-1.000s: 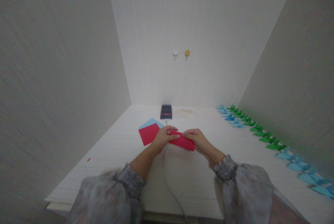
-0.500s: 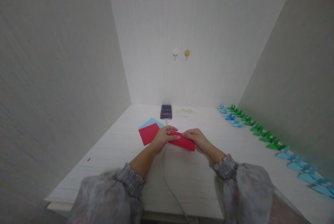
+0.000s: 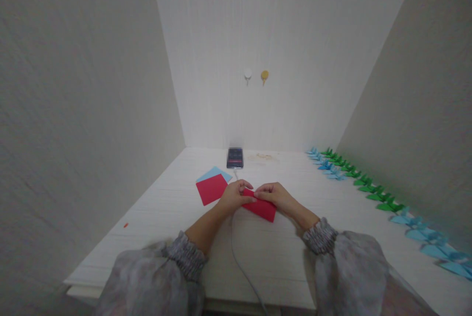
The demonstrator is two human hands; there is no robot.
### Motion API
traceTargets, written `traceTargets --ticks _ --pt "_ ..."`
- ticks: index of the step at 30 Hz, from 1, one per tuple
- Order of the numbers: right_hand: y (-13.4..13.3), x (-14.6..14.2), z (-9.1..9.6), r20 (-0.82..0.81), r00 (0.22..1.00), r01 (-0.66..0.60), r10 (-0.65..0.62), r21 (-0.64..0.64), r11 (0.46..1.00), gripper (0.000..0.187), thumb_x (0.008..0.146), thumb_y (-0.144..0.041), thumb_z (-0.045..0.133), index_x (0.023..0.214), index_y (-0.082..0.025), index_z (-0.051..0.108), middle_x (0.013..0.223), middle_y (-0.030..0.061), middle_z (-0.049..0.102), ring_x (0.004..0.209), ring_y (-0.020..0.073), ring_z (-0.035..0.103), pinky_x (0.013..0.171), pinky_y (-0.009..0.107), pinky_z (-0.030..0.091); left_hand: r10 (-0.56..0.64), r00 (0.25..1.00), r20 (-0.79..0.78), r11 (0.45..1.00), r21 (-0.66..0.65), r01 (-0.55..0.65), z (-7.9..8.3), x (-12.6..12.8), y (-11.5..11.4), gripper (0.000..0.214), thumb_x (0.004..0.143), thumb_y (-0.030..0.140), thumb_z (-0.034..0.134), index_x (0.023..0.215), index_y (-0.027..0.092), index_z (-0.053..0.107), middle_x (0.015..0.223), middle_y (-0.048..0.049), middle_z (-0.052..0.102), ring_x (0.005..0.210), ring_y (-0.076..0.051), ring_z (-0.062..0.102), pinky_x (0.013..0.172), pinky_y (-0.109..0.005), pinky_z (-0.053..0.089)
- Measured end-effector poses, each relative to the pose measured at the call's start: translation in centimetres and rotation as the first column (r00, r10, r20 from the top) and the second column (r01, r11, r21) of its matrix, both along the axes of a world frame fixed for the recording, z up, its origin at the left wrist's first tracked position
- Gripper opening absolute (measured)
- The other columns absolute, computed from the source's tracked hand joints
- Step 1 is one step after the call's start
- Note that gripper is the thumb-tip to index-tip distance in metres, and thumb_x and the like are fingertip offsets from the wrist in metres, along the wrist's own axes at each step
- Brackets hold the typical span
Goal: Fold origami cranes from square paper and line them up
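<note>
My left hand (image 3: 234, 196) and my right hand (image 3: 275, 194) meet over a folded red paper (image 3: 262, 209) on the white table (image 3: 177, 208). Both pinch its upper edge with closed fingers, and the fingertips nearly touch each other. The paper lies tilted, its lower right corner pointing toward me. Just left of my left hand lies a flat red sheet (image 3: 211, 189) on top of a light blue sheet (image 3: 212, 173).
A phone (image 3: 235, 157) stands at the back of the table, with a grey cable (image 3: 239, 262) running toward the near edge. Several blue and green folded paper cranes (image 3: 368, 190) line the right wall. Two round hooks (image 3: 256, 76) hang on the back wall. A small red scrap (image 3: 126, 225) lies left.
My hands have moved closer together on the red paper, and the paper has turned and shifted slightly toward me, its right end lower than before.
</note>
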State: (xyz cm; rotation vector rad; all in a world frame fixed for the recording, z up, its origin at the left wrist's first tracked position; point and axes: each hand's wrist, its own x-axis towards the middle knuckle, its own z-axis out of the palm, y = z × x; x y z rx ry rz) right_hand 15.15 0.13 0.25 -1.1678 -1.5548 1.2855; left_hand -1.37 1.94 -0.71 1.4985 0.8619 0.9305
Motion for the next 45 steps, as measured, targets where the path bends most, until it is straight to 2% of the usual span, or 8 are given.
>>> traceTargets --ticks 2,4,9,13,21,25,30,45 --pt "0.0 -0.1 0.1 0.033 0.999 0.001 -0.001 0.010 1.000 0.023 0.058 -0.034 0.064 0.066 -0.013 0.065 0.052 0.0000 0.060 0.045 0.0093 0.048 0.045 0.021 0.033 0.013 0.999 -0.053 0.998 0.056 -0.010 0.0 0.2 -0.1 0.041 0.046 0.025 0.073 0.080 0.014 0.053 0.051 0.0049 0.052 0.045 -0.007 0.047 0.044 -0.018 0.033" --pt "0.0 -0.2 0.3 0.044 0.999 0.029 -0.031 0.033 0.999 0.021 0.059 -0.033 0.064 0.064 -0.013 0.064 0.051 -0.0006 0.059 0.044 0.0088 0.046 0.043 0.020 0.032 0.048 0.998 -0.031 0.997 0.067 -0.046 0.2 0.4 -0.2 0.043 0.045 0.025 0.073 0.081 0.015 0.053 0.048 0.0066 0.049 0.043 -0.006 0.044 0.043 -0.018 0.032" --pt "0.2 0.1 0.7 -0.102 0.966 0.250 -0.237 0.148 0.957 0.023 0.061 -0.036 0.061 0.066 -0.014 0.063 0.055 0.0003 0.060 0.047 0.0102 0.048 0.046 0.022 0.034 0.132 0.988 0.079 0.985 -0.120 -0.122 0.9 0.4 -0.4 0.036 0.052 0.032 0.069 0.076 0.012 0.052 0.053 0.0010 0.056 0.046 -0.008 0.050 0.048 -0.021 0.037" --pt "0.2 0.2 0.9 -0.198 0.932 0.335 -0.304 0.147 0.931 0.026 0.059 -0.038 0.063 0.068 -0.014 0.063 0.061 0.0025 0.063 0.052 0.0124 0.052 0.050 0.025 0.038 0.140 0.987 0.074 0.984 -0.125 -0.130 1.3 0.3 -0.5 0.027 0.059 0.036 0.064 0.065 0.011 0.055 0.061 -0.0045 0.060 0.049 -0.008 0.052 0.048 -0.019 0.037" --pt "-0.2 -0.2 1.3 -0.257 0.936 0.280 -0.241 0.126 0.952 0.024 0.059 -0.036 0.065 0.070 -0.015 0.063 0.065 0.0041 0.064 0.057 0.0143 0.054 0.055 0.026 0.042 0.225 0.967 0.122 0.974 -0.034 -0.223 1.4 0.5 -0.5 0.024 0.057 0.034 0.065 0.061 0.012 0.056 0.052 -0.0002 0.056 0.042 -0.005 0.042 0.043 -0.018 0.033" --pt "-0.8 -0.5 1.8 -0.271 0.943 0.237 -0.196 0.129 0.963 0.022 0.060 -0.035 0.064 0.071 -0.016 0.064 0.067 0.0032 0.064 0.059 0.0145 0.054 0.057 0.027 0.042 0.201 0.975 0.098 0.979 -0.003 -0.202 1.2 0.5 -0.6 0.025 0.056 0.035 0.065 0.059 0.012 0.056 0.050 0.0008 0.054 0.043 -0.006 0.042 0.043 -0.019 0.033" --pt "-1.3 -0.7 2.4 -0.213 0.961 0.210 -0.175 0.154 0.965 0.019 0.062 -0.035 0.061 0.062 -0.016 0.063 0.060 0.0008 0.062 0.055 0.0126 0.051 0.054 0.026 0.040 0.178 0.981 0.079 0.984 0.010 -0.180 1.4 0.6 -0.9 0.025 0.056 0.034 0.065 0.060 0.012 0.056 0.049 0.0017 0.052 0.043 -0.006 0.042 0.044 -0.019 0.033" --pt "-1.3 -0.5 2.3 -0.211 0.971 0.154 -0.116 0.171 0.973 0.024 0.067 -0.038 0.057 0.067 -0.015 0.065 0.062 0.0010 0.062 0.056 0.0122 0.051 0.056 0.026 0.039 0.160 0.980 0.121 0.987 0.010 -0.163 1.4 0.6 -0.8 0.027 0.055 0.037 0.065 0.061 0.013 0.055 0.048 0.0026 0.051 0.043 -0.006 0.042 0.044 -0.019 0.033"
